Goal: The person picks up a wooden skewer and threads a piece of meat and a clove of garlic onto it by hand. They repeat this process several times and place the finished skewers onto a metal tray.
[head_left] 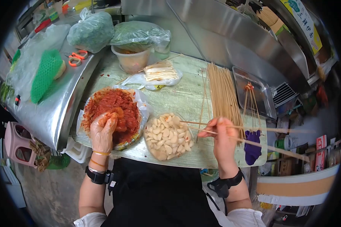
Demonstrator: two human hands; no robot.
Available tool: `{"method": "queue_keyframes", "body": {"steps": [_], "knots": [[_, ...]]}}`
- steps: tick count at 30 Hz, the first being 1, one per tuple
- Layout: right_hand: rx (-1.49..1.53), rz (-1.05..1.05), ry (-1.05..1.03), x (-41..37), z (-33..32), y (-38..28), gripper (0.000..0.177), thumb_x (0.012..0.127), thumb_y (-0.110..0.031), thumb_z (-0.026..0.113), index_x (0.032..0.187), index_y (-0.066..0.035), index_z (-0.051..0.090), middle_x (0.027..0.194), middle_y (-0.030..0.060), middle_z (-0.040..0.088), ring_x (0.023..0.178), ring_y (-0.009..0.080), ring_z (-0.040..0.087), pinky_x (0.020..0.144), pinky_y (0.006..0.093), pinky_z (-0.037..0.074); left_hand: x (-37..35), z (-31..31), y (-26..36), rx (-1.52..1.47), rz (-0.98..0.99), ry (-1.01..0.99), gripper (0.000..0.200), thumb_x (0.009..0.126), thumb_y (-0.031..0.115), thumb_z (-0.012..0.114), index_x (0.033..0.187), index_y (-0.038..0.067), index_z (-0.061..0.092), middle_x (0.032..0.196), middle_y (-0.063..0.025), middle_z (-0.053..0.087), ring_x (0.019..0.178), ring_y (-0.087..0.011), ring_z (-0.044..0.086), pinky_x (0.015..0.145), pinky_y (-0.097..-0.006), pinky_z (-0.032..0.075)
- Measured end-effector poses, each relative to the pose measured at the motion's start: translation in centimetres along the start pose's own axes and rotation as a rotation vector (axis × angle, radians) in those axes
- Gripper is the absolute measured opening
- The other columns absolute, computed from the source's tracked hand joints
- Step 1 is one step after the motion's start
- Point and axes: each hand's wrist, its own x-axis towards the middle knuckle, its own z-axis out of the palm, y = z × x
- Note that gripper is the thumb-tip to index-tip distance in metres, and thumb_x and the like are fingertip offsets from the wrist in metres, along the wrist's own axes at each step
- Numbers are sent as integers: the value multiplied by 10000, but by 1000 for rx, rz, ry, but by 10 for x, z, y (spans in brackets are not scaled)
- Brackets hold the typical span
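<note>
My left hand (pixel 103 134), in a clear plastic glove, pinches a reddish piece (pixel 118 112) above the red chili mixture (pixel 98 102) in a plastic-lined container. Closed around two thin wooden skewers (pixel 236 128) is my right hand (pixel 224 138). The skewer tips reach left over the bowl of peeled garlic cloves (pixel 166 138), which lies between my hands. Many bare skewers (pixel 223 90) lie in a bundle beyond my right hand. Beside them, a few skewers with red food at their ends (pixel 249 87) rest on the metal tray's near edge.
Enoki-like strips (pixel 161 71) lie on a plastic bag behind the bowls. Behind these stands a plastic tub (pixel 130 60) beside bagged greens (pixel 91 32). Orange scissors (pixel 78 57) and green netting (pixel 45 77) are on the left steel counter. A purple cloth (pixel 252 147) lies at the right edge.
</note>
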Motion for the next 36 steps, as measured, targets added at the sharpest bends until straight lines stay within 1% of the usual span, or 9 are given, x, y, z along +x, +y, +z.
{"method": "queue_keyframes", "body": {"steps": [4,10,15,22,24,27,32,34,36], "knots": [[448,303,17,18,-3,7,300,988,-291,432,878,-32,535,773,87,574,602,218,639,566,290,550,-3,5,16,-86,-57,-170,237,945,135,504,1034,-57,610,845,-89,664,667,-138,644,625,-236,524],[625,463,-150,27,34,8,285,983,-279,447,873,-34,541,746,83,585,583,208,634,530,282,542,-16,12,32,-281,-205,-413,326,961,242,500,1099,-44,575,909,-95,660,781,-154,652,702,-269,536],[627,565,-299,33,56,9,296,979,-291,456,861,-38,552,720,75,594,567,204,635,512,280,539,-25,-1,44,-398,-306,-692,582,777,30,697,1296,-55,449,1100,-109,613,957,-178,618,835,-301,525],[661,724,-359,35,66,22,299,972,-306,472,864,-42,561,723,74,598,581,203,645,507,295,546,-30,-8,46,-293,-397,-680,554,797,44,669,1297,-57,452,1115,-140,610,975,-185,617,848,-311,524],[654,747,-342,34,69,22,298,972,-307,472,865,-43,562,726,73,598,582,202,646,512,296,551,-32,-11,39,-282,-295,-655,508,812,62,654,1264,-79,470,1087,-153,619,973,-203,624,842,-325,528],[597,672,-278,30,67,16,294,974,-305,468,882,-39,552,722,75,593,591,202,643,521,295,549,-38,-3,41,-313,-270,-462,514,800,187,702,1181,-106,518,1034,-183,637,874,-207,644,786,-300,529],[498,318,-112,18,69,2,254,982,-250,446,896,-24,522,742,101,580,589,203,628,547,297,549,-33,3,27,-408,-283,-252,429,858,160,637,1165,-113,512,1060,-191,609,913,-233,636,806,-317,539],[495,234,-159,7,74,0,237,984,-219,435,888,-19,518,771,101,578,606,201,632,585,299,550,-30,4,19,-698,-302,-151,361,903,146,588,1167,-89,516,1066,-187,606,931,-249,627,826,-356,548],[265,-4,-230,-2,83,-4,235,982,-204,435,879,-14,528,763,95,580,657,191,627,634,303,525,-29,3,5,-708,-293,-126,338,915,142,571,1169,-75,518,1101,-185,595,966,-255,616,836,-373,549]]}}
